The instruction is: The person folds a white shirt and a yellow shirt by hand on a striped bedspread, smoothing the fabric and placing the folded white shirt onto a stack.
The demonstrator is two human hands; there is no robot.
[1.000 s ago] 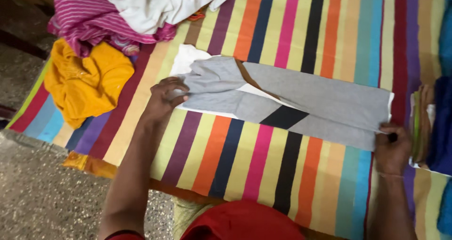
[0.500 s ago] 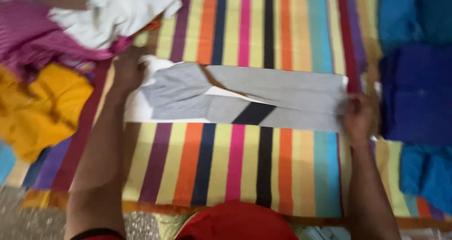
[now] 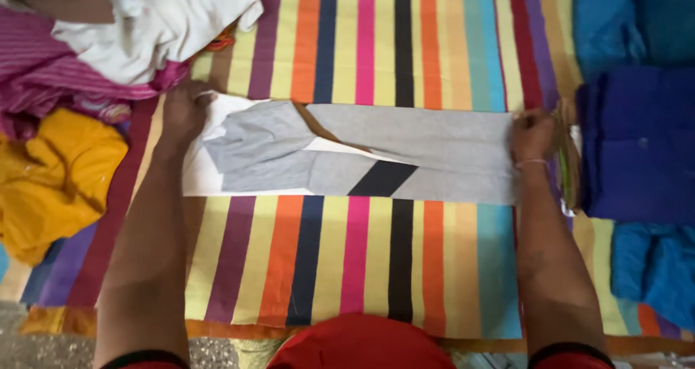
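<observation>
Garment: grey-and-white folded cloth garment with black band (image 3: 376, 159), lying flat mid-counter on striped multicoloured cloth (image 3: 362, 268).
Left hand (image 3: 184, 112): closed on the garment's left edge.
Right hand (image 3: 534, 134): pinching the right end.
Technique: keep both ends taut, edges level, creases smoothed.
Nearby: blue folded stack (image 3: 637, 145) right; yellow cloth (image 3: 58, 174) left.

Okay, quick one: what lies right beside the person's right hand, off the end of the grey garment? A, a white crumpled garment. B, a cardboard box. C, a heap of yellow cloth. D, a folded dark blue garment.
D: the right hand holds the end of the grey garment, and the folded dark blue garment lies just past it; the yellow cloth is on the far left.
</observation>
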